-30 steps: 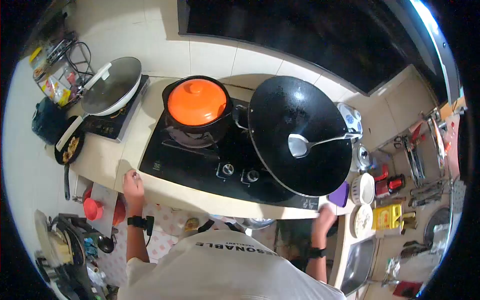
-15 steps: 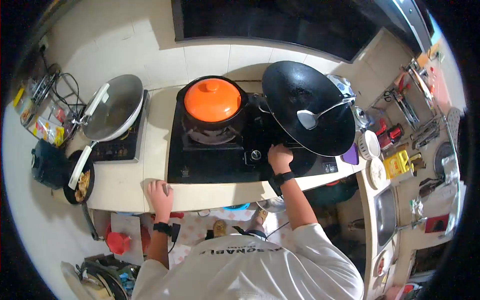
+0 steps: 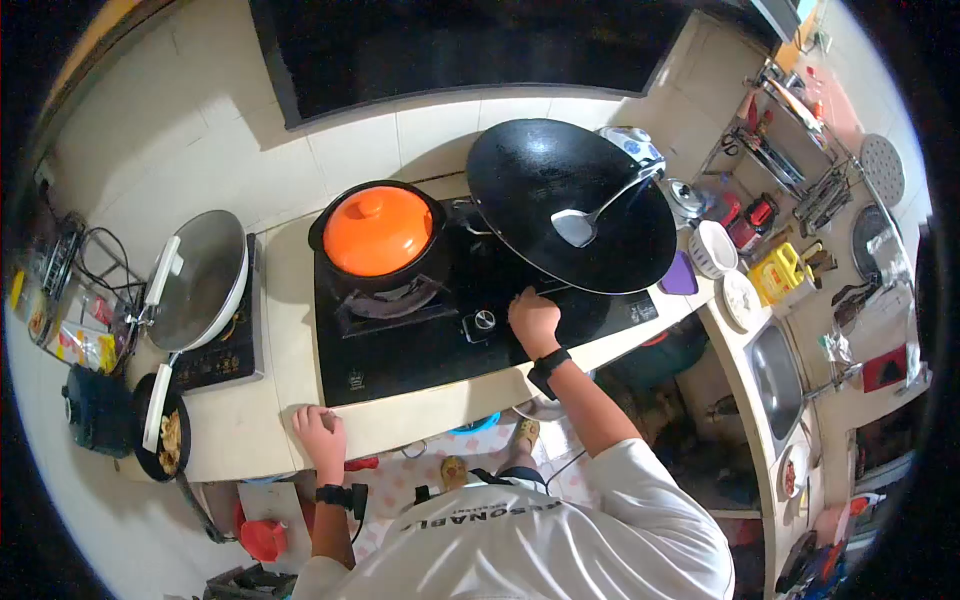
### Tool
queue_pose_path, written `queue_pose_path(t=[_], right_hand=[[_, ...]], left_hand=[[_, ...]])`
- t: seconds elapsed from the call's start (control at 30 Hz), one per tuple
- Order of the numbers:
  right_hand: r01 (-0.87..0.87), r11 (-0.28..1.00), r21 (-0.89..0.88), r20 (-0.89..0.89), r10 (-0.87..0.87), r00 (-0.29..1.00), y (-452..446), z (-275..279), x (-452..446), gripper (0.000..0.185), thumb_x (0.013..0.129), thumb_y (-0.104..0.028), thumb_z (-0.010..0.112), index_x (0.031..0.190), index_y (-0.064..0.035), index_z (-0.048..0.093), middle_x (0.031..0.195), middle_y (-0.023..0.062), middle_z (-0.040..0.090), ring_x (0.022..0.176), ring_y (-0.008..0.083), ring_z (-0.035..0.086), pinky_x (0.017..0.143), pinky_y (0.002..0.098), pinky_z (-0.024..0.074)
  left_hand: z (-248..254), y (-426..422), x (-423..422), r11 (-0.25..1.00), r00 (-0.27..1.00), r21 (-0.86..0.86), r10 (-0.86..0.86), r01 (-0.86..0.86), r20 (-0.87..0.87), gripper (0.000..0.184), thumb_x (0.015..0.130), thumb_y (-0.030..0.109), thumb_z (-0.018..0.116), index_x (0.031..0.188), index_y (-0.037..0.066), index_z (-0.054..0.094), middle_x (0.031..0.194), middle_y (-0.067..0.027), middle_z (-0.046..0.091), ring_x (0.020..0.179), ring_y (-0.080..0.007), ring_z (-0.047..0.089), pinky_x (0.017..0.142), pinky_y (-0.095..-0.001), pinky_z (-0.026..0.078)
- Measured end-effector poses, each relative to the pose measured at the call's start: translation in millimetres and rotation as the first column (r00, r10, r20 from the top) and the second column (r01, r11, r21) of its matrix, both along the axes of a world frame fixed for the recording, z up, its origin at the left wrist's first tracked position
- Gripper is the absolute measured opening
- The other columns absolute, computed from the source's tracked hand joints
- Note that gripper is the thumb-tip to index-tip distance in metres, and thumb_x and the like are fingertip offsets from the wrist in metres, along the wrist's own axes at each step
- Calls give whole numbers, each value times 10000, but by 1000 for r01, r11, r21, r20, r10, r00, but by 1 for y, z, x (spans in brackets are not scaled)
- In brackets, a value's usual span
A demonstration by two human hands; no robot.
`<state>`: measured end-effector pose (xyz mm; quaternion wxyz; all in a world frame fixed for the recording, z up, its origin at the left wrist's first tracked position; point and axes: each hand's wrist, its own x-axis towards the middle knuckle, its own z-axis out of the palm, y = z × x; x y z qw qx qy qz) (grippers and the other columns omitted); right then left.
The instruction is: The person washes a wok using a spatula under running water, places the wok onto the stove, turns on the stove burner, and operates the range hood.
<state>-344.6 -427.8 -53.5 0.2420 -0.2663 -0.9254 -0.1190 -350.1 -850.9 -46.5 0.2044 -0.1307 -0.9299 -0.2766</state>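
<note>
My right hand [image 3: 534, 318] is closed at the front of the black gas stove [image 3: 410, 365], its fingers curled around what appears to be a control knob; the hand hides most of it. Just left of it shows another stove knob [image 3: 481, 322]. A large black wok [image 3: 540, 180] stands tilted behind my right hand, with a metal spatula [image 3: 575, 228] lying in it. On the left burner sits a black pot with an orange lid [image 3: 376, 232]. My left hand [image 3: 319, 438] rests on the counter's front edge [image 3: 235, 430], fingers apart and holding nothing.
At left, a deep white-handled pan [image 3: 205, 285] stands on an induction cooker [image 3: 250, 350], beside a small frying pan [image 3: 172, 435] with food. Right of the wok are a white basket [image 3: 712, 250], a yellow bottle [image 3: 780, 272] and a sink [image 3: 778, 375].
The view has turned and shifted, so the stove and wok appear further left. My right hand stays at the same spot on the stove, and my left hand stays on the counter edge.
</note>
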Motion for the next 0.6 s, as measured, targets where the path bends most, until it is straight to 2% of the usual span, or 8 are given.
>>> queue_pose_path(t=[0.1, 0.2, 0.27, 0.4, 0.47, 0.6], right_hand=[[13, 1000, 15, 26, -13, 1000, 3, -4, -2, 213, 811, -248, 553, 696, -73, 519, 499, 67, 568, 433, 220, 582, 363, 340, 422], [-68, 998, -17, -1, 68, 998, 6, -6, 2, 190, 791, -237, 561, 713, -69, 519, 502, 66, 569, 438, 218, 588, 360, 333, 423], [-64, 998, 28, 11, 64, 998, 3, -2, 3, 168, 763, -221, 568, 736, -61, 523, 510, 63, 575, 445, 217, 593, 367, 332, 429], [-69, 997, 33, 34, 68, 997, 1, 2, 5, 156, 742, -209, 569, 744, -59, 527, 515, 64, 577, 447, 214, 593, 371, 331, 432], [-121, 992, 37, -18, 122, 992, 6, -6, 4, 121, 741, -198, 546, 726, -79, 526, 516, 51, 567, 427, 210, 568, 362, 339, 412], [-172, 984, 45, 37, 171, 985, 6, 9, 11, 189, 766, -235, 578, 797, -57, 521, 515, 50, 559, 439, 217, 580, 381, 333, 442]], left_hand=[[2, 2, 0, 1000, 1000, 9, -7, 7, -4, 99, 680, 36, 576, 751, 20, 509, 869, -135, 523, 922, -329, 458, 847, -442, 372], [4, 4, 1, 1000, 999, -4, 1, -1, -35, 96, 681, 30, 570, 753, 15, 508, 870, -136, 522, 919, -331, 458, 845, -440, 374], [3, 2, 1, 1000, 999, 8, 22, -22, 39, 97, 685, 28, 566, 765, 13, 514, 866, -139, 518, 917, -331, 458, 846, -441, 373], [0, -1, 0, 1000, 999, -7, 21, -21, 31, 101, 690, 32, 564, 778, 12, 519, 864, -140, 515, 921, -333, 458, 850, -441, 371], [-2, 0, 1, 1000, 1000, 25, 13, -13, 15, 103, 693, 36, 566, 784, 13, 524, 866, -140, 515, 927, -335, 458, 859, -443, 369], [2, 2, 2, 1000, 1000, -3, 13, -13, 9, 99, 696, 35, 567, 785, 16, 527, 876, -139, 520, 934, -336, 458, 867, -444, 367]])
